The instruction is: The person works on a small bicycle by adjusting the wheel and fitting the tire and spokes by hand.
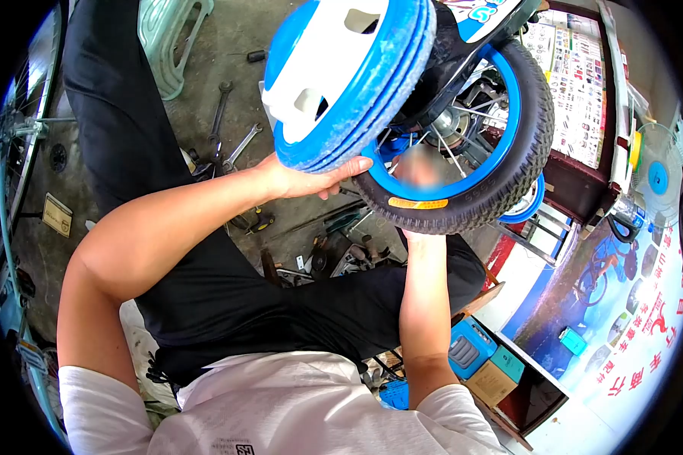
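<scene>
Tyre: knobbly black rubber

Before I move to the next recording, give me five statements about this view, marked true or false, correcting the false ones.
1. The left hand touches the blue-and-white wheel. True.
2. The right hand holds a spanner. False: it is behind the tyre, partly hidden and blurred, with no spanner seen there.
3. The tyre is knobbly. True.
4. The rim inside the tyre is red. False: it is blue.
5. Spanners lie on the floor. True.
</scene>
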The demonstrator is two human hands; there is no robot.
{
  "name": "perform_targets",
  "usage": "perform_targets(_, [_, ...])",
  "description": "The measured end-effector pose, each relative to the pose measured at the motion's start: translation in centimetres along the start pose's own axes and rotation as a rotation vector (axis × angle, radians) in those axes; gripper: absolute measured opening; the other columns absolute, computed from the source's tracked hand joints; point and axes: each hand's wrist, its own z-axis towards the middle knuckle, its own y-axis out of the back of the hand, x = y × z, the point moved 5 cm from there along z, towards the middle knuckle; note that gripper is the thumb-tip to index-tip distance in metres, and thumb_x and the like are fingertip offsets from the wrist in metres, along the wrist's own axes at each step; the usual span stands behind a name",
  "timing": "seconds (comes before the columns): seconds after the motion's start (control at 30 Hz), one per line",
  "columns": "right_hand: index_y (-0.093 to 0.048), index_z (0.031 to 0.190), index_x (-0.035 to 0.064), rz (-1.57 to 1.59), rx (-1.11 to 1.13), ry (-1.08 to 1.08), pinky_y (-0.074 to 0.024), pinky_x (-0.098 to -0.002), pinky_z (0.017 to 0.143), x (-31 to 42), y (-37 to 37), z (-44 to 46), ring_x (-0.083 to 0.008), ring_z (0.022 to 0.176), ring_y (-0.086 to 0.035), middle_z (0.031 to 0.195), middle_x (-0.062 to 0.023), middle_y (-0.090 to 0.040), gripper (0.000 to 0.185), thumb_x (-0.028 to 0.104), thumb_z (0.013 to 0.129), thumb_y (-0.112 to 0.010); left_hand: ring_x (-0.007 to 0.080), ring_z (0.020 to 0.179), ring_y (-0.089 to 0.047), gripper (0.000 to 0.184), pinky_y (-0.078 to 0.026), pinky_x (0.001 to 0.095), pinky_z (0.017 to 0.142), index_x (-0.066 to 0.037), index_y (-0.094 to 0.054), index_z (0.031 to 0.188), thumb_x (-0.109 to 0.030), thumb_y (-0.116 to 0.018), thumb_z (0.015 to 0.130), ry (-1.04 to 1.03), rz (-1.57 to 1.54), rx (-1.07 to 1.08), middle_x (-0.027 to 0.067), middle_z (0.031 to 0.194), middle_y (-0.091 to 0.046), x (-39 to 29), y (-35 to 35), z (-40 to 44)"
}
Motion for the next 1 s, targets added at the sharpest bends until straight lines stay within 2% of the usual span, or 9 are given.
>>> perform_targets(0.17, [-0.061,0.089,0.0092,0.142,0.100,-0.051,-0.0483,-0.0207,0.062,-0.6,0.2,-0.2,-0.0063,0.069,-0.060,0.080,0.0027,-0.064,0.015,0.020,0.097,-0.068,0.0165,0.064,-0.068,0.064,-0.054,0.0318,0.062,0.005,-0.068,0.093,-0.058,-0.057,0.097,-0.014,0.044,-0.043,0.0105,0.073,-0.068,0.7,0.3,0.5])
perform_targets(0.2, [-0.060,0.102,0.0096,0.263,0.261,-0.069,-0.0521,-0.0284,0.077,-2.0,1.6,0.6,-0.0126,0.084,-0.063,0.094,-0.0022,-0.064,0.015,0.025,0.100,-0.059,0.0165,0.064,-0.068,0.064,-0.054,0.0318,0.062,0.005,-0.068,0.093,-0.058,-0.057,0.097,-0.014,0.044,-0.043,0.0105,0.073,-0.068,0.8,0.3,0.7])
perform_targets(0.3, [-0.057,0.120,0.0107,0.309,0.366,-0.086,-0.0553,-0.0367,0.093,-2.3,1.2,0.4,-0.0189,0.100,-0.065,0.109,-0.0079,-0.065,0.027,0.031,0.105,-0.048,0.0165,0.061,-0.068,0.064,-0.054,0.0315,0.060,0.004,-0.067,0.089,-0.058,-0.057,0.097,-0.027,0.043,-0.089,0.0103,0.071,-0.067,0.7,0.7,0.6])
perform_targets(0.33, [-0.060,0.105,0.0093,0.225,0.223,-0.089,-0.0537,-0.0296,0.080,-1.4,0.0,0.2,-0.0136,0.087,-0.065,0.097,-0.0034,-0.066,0.014,0.022,0.099,-0.060,0.0162,0.060,-0.068,0.064,-0.054,0.0310,0.059,0.004,-0.067,0.088,-0.058,-0.057,0.096,0.002,0.052,-0.074,0.0101,0.071,-0.067,0.3,0.8,0.4])
perform_targets(0.43, [-0.064,0.091,0.0072,0.098,0.047,-0.031,-0.0522,-0.0229,0.068,-0.2,-1.2,-0.3,-0.0088,0.074,-0.065,0.084,0.0000,-0.068,0.011,0.014,0.094,-0.071,0.0155,0.060,-0.068,0.065,-0.055,0.0287,0.055,0.003,-0.066,0.087,-0.061,-0.056,0.096,0.047,0.029,-0.021,0.0088,0.071,-0.067,0.6,0.0,0.2])
perform_targets(0.57, [-0.065,0.087,0.0061,0.002,-0.043,0.003,-0.0515,-0.0231,0.063,-0.2,-2.0,0.1,-0.0091,0.069,-0.064,0.079,-0.0015,-0.068,0.019,0.022,0.094,-0.073,0.0159,0.060,-0.069,0.073,-0.055,0.0259,0.050,0.002,-0.066,0.093,-0.069,-0.050,0.094,0.238,-0.134,0.144,0.0099,0.074,-0.070,1.7,-2.2,-0.4])
perform_targets(0.63, [-0.065,0.084,0.0062,-0.370,-0.200,0.105,-0.0490,-0.0230,0.058,0.3,-2.0,0.5,-0.0081,0.063,-0.061,0.073,-0.0006,-0.066,0.023,0.025,0.092,-0.075,0.0156,0.059,-0.068,0.074,-0.055,0.0263,0.049,0.002,-0.064,0.098,-0.071,-0.051,0.093,0.300,-0.325,0.181,0.0117,0.075,-0.070,1.9,-2.9,-0.6])
perform_targets(0.83, [-0.063,0.076,0.0058,0.070,0.102,0.031,-0.0383,-0.0225,0.053,-2.0,0.5,2.1,-0.0039,0.060,-0.052,0.067,0.0012,-0.061,0.026,0.022,0.094,-0.072,0.0146,0.057,-0.067,0.068,-0.054,0.0255,0.047,-0.001,-0.063,0.097,-0.068,-0.057,0.091,0.347,-0.463,0.161,0.0123,0.075,-0.070,2.1,-2.6,-0.5])
perform_targets(1.0, [-0.061,0.076,0.0079,-0.177,-0.255,0.104,-0.0378,-0.0249,0.054,0.0,1.4,-0.9,-0.0063,0.058,-0.050,0.067,0.0017,-0.058,0.028,0.026,0.096,-0.070,0.0129,0.057,-0.065,0.060,-0.052,0.0243,0.049,0.002,-0.065,0.102,-0.058,-0.064,0.093,0.301,-0.430,0.102,0.0104,0.077,-0.069,2.0,-1.9,0.2])
